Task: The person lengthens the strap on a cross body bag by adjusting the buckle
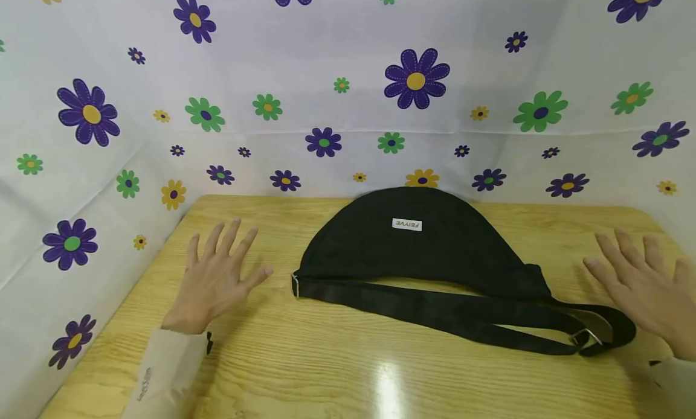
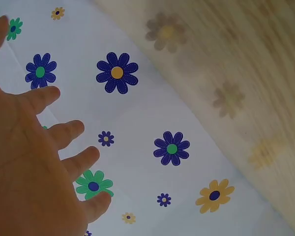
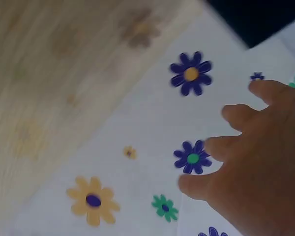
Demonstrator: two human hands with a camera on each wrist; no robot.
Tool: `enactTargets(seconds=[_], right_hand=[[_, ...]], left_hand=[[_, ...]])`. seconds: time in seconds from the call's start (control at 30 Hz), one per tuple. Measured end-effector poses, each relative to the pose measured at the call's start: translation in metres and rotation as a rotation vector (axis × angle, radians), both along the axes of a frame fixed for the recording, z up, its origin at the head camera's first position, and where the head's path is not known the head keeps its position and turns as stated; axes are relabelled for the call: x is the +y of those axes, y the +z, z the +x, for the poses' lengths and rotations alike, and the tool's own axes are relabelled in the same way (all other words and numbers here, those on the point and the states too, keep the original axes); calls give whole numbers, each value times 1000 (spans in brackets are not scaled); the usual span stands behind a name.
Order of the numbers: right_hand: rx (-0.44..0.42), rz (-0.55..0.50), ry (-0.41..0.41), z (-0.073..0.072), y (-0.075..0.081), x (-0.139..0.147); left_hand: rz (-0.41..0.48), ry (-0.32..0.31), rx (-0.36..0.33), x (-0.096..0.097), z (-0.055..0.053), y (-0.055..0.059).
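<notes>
Since the strap [image 1: 440,310] loops loosely at lower right, it could snag. Left hand [image 1: 214,281] and right hand [image 1: 649,289] are spread wide.

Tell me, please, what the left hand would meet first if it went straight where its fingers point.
Most likely the flowered cloth behind the table; its distance from the left hand is unclear.

On the white label [image 1: 407,224] of the black bag [image 1: 435,256], the word "FEIYVE" can be read, placed upside down. On the left sleeve [image 1: 173,361], small dark letters [image 1: 144,384] are seen, but cannot be read surely.
</notes>
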State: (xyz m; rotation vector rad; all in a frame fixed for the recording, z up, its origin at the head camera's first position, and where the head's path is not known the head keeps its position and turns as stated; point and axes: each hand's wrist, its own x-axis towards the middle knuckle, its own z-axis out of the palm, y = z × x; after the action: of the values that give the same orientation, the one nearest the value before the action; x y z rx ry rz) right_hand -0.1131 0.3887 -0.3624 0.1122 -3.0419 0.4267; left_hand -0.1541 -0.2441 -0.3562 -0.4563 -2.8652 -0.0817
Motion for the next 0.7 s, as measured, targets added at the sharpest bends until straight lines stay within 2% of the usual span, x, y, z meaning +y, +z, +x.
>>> enactTargets(seconds=[0.1,0.23,0.33,0.43,0.53,0.7], right_hand=[[3,-104,37,-8,9,-11],[76,-163,106,-12,27,-32],[135,-193,133,-12,40,-50],[171,-222,141,-13,48,-64],[187,-246,146,-15,54,-74],[192,-315,184,-18,60,-88]], left_hand=[[-2,-10,-34,-1,1,0],[37,-34,-43,0,2,-1],[129,-73,-84,3,3,-1],[276,-113,-185,7,3,0],[396,-119,-272,11,4,1],[472,-122,-317,11,5,1]])
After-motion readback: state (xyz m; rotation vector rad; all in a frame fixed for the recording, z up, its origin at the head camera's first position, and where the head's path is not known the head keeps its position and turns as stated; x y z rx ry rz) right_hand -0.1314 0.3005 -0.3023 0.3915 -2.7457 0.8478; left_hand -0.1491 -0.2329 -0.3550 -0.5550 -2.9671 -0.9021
